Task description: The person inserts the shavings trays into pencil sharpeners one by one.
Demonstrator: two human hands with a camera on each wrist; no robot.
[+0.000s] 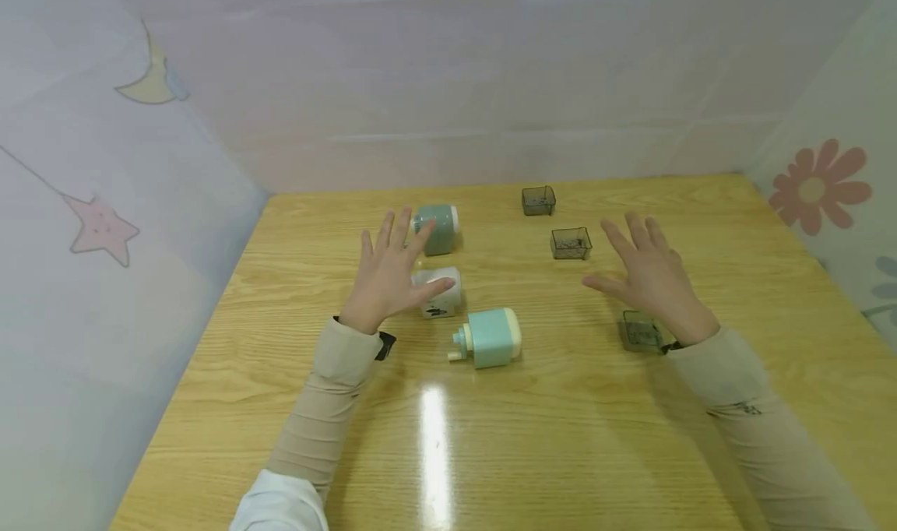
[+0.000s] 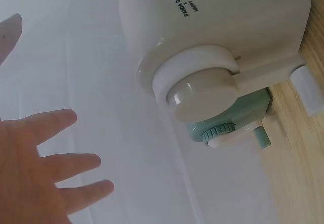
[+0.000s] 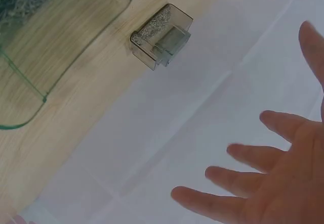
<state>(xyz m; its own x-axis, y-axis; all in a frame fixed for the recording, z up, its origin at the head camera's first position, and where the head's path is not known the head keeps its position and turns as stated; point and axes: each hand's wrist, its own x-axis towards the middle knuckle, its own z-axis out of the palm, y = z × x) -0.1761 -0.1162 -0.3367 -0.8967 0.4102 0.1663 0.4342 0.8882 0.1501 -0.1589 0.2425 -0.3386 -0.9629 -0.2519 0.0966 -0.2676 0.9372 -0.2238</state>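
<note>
Both hands are raised over the table with fingers spread, holding nothing. My left hand (image 1: 381,286) overlaps a white hand-crank pencil sharpener (image 1: 448,286) with panda print and, behind it, a dark green sharpener (image 1: 440,241). A mint sharpener (image 1: 492,339) with a cream end lies just in front, its crank pointing left. In the left wrist view, the white sharpener's crank (image 2: 268,75) is seen close up. My right hand (image 1: 655,282) hovers by a clear shavings tray (image 1: 639,333), which the wrist partly covers. Grey shavings lie in the tray (image 3: 161,34) in the right wrist view.
Two more clear shavings trays stand farther back, one near the middle (image 1: 571,245) and one toward the rear edge (image 1: 538,202). The wooden table (image 1: 561,437) meets pale cloth walls (image 1: 420,87) at the back and sides.
</note>
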